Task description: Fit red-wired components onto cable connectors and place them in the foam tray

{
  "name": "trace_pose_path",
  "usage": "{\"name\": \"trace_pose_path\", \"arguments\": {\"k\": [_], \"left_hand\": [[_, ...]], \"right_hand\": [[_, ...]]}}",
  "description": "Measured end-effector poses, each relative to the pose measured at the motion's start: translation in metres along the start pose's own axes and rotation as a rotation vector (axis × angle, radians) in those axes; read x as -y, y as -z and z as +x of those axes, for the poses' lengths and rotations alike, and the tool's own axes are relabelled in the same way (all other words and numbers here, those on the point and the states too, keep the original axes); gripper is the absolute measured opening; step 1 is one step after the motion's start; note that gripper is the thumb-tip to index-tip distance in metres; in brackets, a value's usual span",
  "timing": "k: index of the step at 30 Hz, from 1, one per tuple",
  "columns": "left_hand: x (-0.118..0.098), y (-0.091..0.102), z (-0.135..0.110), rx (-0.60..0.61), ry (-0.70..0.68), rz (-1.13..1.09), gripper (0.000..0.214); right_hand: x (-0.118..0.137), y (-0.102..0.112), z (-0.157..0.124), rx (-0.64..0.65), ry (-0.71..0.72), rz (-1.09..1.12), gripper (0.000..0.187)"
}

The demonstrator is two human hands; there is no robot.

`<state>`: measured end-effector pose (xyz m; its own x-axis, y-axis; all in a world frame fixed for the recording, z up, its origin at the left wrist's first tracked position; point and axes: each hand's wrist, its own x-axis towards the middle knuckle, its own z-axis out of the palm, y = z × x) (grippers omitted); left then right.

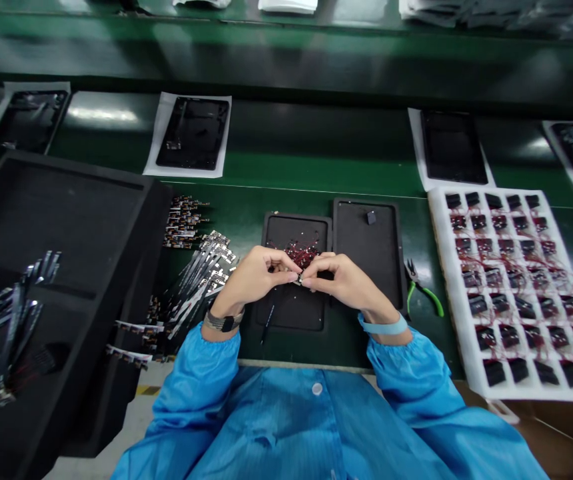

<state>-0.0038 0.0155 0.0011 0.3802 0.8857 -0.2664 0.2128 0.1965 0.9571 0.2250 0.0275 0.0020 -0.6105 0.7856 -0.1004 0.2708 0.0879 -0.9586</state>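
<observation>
My left hand [265, 272] and my right hand [339, 277] meet fingertip to fingertip over a shallow black tray [291, 319]. Both are closed in a pinch around something tiny, dark and silvery, which the fingers mostly hide. Just behind the fingertips lies a heap of small parts with red wires [304, 250] in the same tray. A thin black pen-like tool [267, 325] rests at the tray's lower left. To the right stands a second black tray [361, 250] with one small dark block [371, 217] in it.
Flat strip-like circuit parts [206, 270] and small boards [184, 223] lie left of my hands, beside a large black bin [56, 193]. Green-handled pliers [424, 290] are at right, then a white foam tray [459, 293] of wired black parts. Tablet-like panels [194, 133] line the back.
</observation>
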Motion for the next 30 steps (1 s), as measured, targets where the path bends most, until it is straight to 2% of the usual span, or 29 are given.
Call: {"name": "trace_pose_path", "arguments": {"k": [8, 20, 23, 25, 26, 28, 30], "left_hand": [[-0.005, -0.001, 0.000, -0.005, 0.003, 0.014, 0.010], [-0.008, -0.002, -0.001, -0.037, 0.008, 0.050, 0.010], [-0.016, 0.007, -0.010, -0.072, -0.031, 0.071, 0.012], [-0.025, 0.016, -0.020, -0.171, -0.054, 0.051, 0.013], [-0.031, 0.020, -0.026, -0.240, -0.063, 0.026, 0.013], [-0.046, 0.026, -0.037, -0.394, -0.089, -0.028, 0.009], [-0.065, 0.027, -0.045, -0.539, -0.133, -0.050, 0.008]], "right_hand": [[0.000, 0.000, 0.000, 0.004, -0.003, -0.006, 0.021], [0.000, 0.000, 0.003, 0.015, -0.016, -0.031, 0.020], [0.016, 0.003, -0.006, -0.149, 0.041, -0.081, 0.015], [0.037, 0.003, -0.019, -0.281, 0.105, 0.003, 0.018], [0.049, 0.000, -0.027, -0.297, 0.152, 0.103, 0.019], [0.074, -0.010, -0.043, -0.175, 0.295, 0.378, 0.026], [0.096, -0.023, -0.057, 0.093, 0.442, 0.652, 0.037]]}}
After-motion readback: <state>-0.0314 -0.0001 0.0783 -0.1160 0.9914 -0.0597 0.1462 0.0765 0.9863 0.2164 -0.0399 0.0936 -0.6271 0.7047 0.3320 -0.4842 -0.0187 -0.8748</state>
